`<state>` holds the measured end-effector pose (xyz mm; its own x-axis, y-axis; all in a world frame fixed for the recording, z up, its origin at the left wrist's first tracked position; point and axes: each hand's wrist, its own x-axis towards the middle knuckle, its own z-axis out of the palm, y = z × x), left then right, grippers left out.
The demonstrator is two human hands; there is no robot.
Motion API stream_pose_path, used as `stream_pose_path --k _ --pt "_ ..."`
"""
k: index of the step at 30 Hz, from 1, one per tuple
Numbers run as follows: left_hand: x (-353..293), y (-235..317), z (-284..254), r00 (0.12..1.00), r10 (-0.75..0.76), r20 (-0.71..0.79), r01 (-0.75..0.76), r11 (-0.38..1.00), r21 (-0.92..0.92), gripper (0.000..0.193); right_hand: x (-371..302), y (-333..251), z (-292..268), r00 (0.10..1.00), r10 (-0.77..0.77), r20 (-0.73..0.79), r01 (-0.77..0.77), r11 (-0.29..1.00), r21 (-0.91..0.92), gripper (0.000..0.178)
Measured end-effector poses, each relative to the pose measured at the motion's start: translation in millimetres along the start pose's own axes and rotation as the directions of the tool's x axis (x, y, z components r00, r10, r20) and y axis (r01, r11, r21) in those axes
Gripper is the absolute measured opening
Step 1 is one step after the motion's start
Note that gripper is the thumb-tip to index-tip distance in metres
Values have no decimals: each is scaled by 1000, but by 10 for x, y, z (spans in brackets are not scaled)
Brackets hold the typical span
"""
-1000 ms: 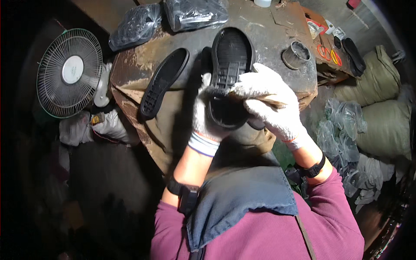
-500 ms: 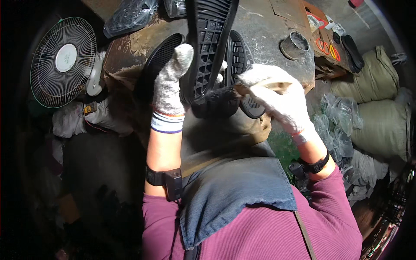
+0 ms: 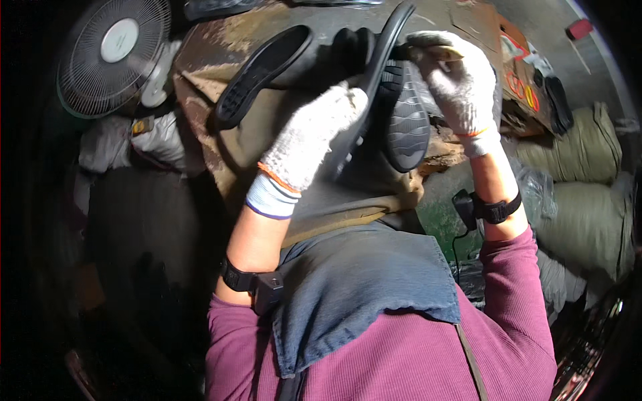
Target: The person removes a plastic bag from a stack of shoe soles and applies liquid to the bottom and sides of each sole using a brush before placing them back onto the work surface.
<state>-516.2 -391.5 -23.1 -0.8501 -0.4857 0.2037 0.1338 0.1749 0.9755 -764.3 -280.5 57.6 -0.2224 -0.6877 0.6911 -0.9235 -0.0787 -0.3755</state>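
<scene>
My left hand (image 3: 313, 134), in a white knit glove, is closed round a black shoe sole (image 3: 382, 57). That sole stands tilted almost edge-on, its long rim running up and away from me. My gloved right hand (image 3: 465, 83) is closed on a small brush (image 3: 401, 52) with dark bristles, close to the sole's upper right side; its handle is mostly hidden in the fingers. Another black sole (image 3: 247, 90) lies hollow side up to the left. Just right of the held sole is a sole with a wavy grey tread (image 3: 409, 127).
A cloth-draped worktable (image 3: 221, 50) lies ahead. On the left stands a fan (image 3: 120, 41), with white bags below it. Orange-handled and yellow-handled scissors (image 3: 530, 99) lie on the right ledge, beside stuffed green sacks (image 3: 575, 150). A denim apron (image 3: 368, 281) covers my lap.
The sole in my left hand has turned from showing its gridded face to nearly edge-on. My right hand and the brush have moved up and away. The view has shifted too.
</scene>
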Motion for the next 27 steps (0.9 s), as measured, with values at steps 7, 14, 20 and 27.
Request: stream_pose_path --k 7,14,20,27 --pt "-1164 178 -242 804 -522 284 498 332 -801 69 95 -207 332 998 -2 63 -8 987 163 21" --pt "-4241 462 -205 524 -294 -799 -634 493 -597 83 373 -585 452 983 108 145 -169 835 524 24" --pt "-6469 1146 834 -655 -46 -754 -752 145 643 98 663 178 176 862 -479 164 482 876 27 35" --pt "-6594 259 149 67 424 -903 -800 564 206 80 597 194 373 892 -432 137 433 901 21 39"
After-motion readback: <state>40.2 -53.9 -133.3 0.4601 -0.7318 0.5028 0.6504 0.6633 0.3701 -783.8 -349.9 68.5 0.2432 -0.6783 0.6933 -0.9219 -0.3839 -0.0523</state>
